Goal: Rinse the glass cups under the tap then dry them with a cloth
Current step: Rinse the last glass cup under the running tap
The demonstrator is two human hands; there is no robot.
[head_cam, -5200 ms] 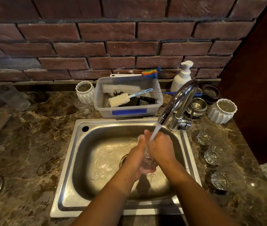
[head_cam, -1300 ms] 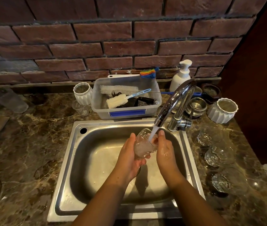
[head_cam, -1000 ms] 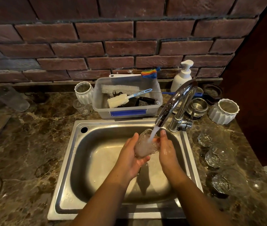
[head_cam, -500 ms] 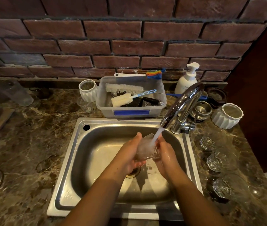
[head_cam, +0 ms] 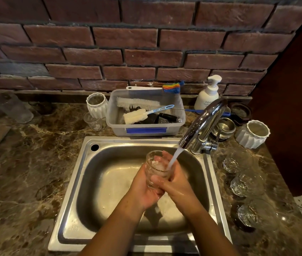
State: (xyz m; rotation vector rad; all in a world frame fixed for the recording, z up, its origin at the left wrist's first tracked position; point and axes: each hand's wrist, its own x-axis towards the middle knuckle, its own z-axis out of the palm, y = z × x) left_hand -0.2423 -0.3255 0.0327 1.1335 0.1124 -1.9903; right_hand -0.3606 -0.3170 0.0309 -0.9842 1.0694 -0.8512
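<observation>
Seen from the head camera, the glass cup (head_cam: 155, 172) hangs over the sink (head_cam: 107, 183), just under the spout of the tap (head_cam: 201, 121). The left hand (head_cam: 142, 191) cradles its base and lower wall from the left. The right hand (head_cam: 178, 183) wraps the other side, thumb across the wall and fingertips up at the rim. Each grip is closed round the cup. The cup's long axis tilts, with the mouth up and away to the left and the base toward the person. The water stream (head_cam: 174, 156) lands at the right edge of the mouth, on the right fingers, so the opening sits slightly left of the flow. Three more glasses (head_cam: 242, 185) wait on the worktop (head_cam: 35, 163) right of the sink, nearer the right hand. No cloth is visible.
</observation>
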